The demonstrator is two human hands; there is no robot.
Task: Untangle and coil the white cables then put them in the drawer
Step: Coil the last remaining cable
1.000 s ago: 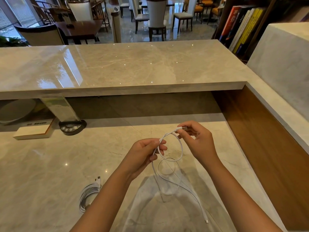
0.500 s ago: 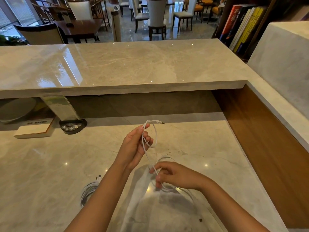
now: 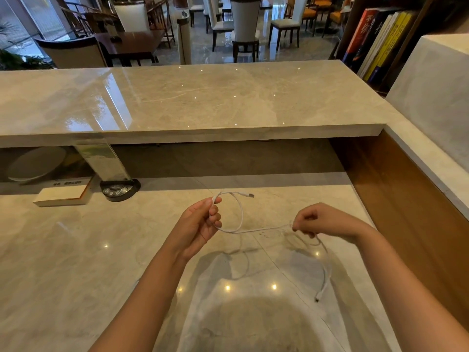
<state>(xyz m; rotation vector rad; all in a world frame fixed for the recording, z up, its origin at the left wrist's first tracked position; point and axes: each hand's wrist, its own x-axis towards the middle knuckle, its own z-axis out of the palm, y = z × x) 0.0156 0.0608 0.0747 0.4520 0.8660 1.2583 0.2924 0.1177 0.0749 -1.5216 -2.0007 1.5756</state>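
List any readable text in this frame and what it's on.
"不" and "你": white characters on the red book spine on the shelf at upper right; the rest of that title is cut off.
Yellow book spine: dark characters, too blurred to read.
White box on the counter, left: dark print on its top edge, too blurred to read.
Round button device: markings too small to read.

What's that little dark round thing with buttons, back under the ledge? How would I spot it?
Start at the long marble upper ledge and look beneath its left part, on the lower counter. There the round black device sits at the foot of a clear slanted stand, right of a flat white book. Its row of small buttons sets it apart.
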